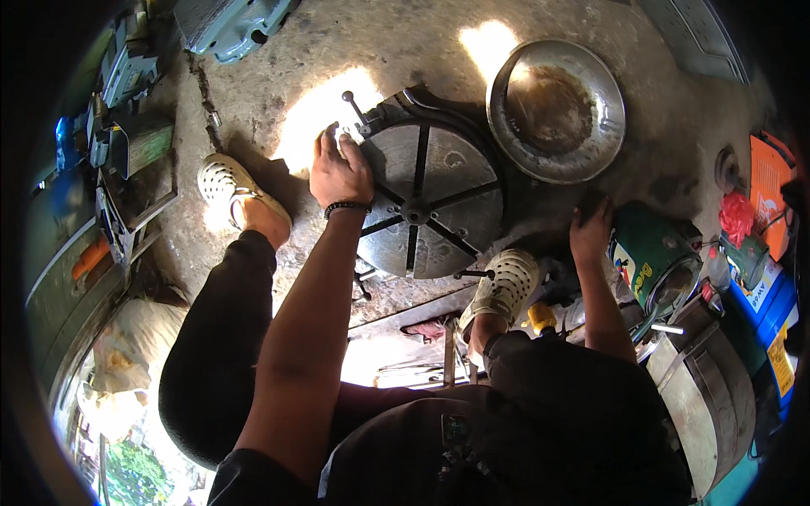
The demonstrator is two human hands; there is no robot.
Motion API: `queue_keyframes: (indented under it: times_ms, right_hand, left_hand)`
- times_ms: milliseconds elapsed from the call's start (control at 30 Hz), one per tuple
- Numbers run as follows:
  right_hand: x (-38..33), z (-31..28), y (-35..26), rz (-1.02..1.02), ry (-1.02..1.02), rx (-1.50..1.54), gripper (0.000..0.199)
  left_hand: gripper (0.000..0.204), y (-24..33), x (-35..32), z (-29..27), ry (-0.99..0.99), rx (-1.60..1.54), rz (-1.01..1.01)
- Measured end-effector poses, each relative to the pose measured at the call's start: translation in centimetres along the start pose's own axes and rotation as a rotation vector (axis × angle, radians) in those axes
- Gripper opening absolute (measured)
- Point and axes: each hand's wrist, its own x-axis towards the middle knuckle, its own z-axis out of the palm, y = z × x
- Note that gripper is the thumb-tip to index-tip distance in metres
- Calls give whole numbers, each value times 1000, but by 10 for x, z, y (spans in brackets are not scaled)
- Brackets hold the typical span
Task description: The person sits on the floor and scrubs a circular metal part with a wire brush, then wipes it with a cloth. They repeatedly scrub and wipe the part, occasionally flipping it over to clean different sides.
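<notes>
Loosely spread, the left hand (342, 173) is flanking a slotted, grey metal disc (456, 175); I cannot tell whether the right hand (592, 236) is gripping.

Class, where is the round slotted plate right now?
In the head view, the slotted plate is near the middle, just right of the left hand, with the metal pan at its upper right.

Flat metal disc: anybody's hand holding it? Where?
The left hand is at the left edge of the disc; I can't tell if it grips. The right hand is apart.
</notes>
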Motion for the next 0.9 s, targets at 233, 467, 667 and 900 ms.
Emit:
queue_keyframes:
  times_ms: [233, 467, 667, 900]
  right_hand:
    - [-5, -13, -3, 68, 62, 292, 60]
    - [8, -85, -27, 98, -101, 952, 15]
    - [61, -180, -207, -466, -292, 759, 17]
    - [76, -118, -340, -858, -473, 524, 21]
  left_hand:
    - [36, 3, -1, -5, -12, -22, -13]
    - [38, 2, 1, -9, -9, -102, -65]
    - [36, -6, 2, -14, 8, -137, -50]
    - [37, -6, 3, -14, -17, -215, -76]
